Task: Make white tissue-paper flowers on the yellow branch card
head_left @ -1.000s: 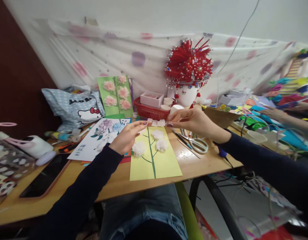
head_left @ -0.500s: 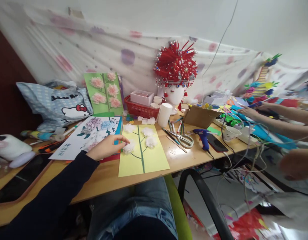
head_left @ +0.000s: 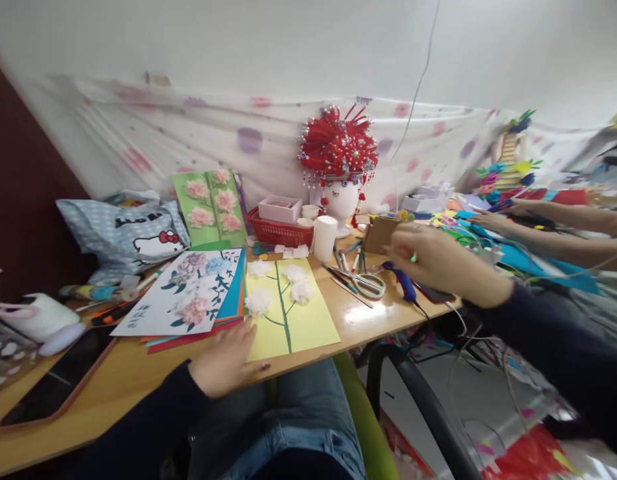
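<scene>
My left hand (head_left: 227, 359) lies flat with its fingers stretched out, at the lower left corner of a yellow sheet (head_left: 313, 330). On the sheet is a dark green stem (head_left: 282, 300) with several branches. White fluffy flowers (head_left: 259, 302) sit at the branch ends, and one is just above my left fingertips. My right hand (head_left: 433, 261) is raised over the right part of the table, fingers curled together and slightly blurred. A small green spot shows at its fingers; I cannot make out what they hold. Close behind it is a blue glue gun (head_left: 404, 283).
White-handled scissors (head_left: 371, 285) and pens lie right of the sheet. A white roll (head_left: 325, 239) and red basket (head_left: 283, 232) stand behind. Left are a printed flower picture (head_left: 188, 293) and phone (head_left: 61, 377). Another person's arms (head_left: 553, 227) reach in at right, near cables.
My left hand has moved from the left white flower down to the sheet's lower corner. My right hand has come in from the right, over the glue gun area.
</scene>
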Tool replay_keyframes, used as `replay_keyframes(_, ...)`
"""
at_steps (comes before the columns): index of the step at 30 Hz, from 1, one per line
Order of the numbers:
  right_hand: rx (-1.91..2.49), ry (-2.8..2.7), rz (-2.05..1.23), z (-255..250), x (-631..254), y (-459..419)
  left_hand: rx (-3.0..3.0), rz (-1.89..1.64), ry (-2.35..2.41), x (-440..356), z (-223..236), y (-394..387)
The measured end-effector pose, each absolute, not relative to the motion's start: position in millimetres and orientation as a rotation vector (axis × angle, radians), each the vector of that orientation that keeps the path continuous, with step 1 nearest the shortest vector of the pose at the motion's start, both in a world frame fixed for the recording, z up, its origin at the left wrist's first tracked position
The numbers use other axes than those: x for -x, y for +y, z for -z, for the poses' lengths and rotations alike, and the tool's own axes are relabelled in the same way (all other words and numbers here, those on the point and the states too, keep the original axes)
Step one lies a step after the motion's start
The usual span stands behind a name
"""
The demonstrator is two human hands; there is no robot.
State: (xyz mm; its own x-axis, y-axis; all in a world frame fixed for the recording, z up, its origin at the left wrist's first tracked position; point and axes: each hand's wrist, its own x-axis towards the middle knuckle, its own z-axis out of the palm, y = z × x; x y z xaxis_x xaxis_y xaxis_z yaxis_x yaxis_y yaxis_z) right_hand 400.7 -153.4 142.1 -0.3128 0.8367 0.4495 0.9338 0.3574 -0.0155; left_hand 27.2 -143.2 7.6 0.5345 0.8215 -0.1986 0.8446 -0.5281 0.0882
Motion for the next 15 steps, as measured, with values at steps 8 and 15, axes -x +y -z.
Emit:
replay_keyframes(8,1.343,-2.606,-0.011,-35.7,-313.6,-126.2,-2.767,0.037,1.409,-25.6,22.3,-160.7)
replay_keyframes(15,1.343,-2.635,0.026,11.7,-301.5,-132.1,-2.870,-0.162,1.402,-25.8,44.6,-171.5)
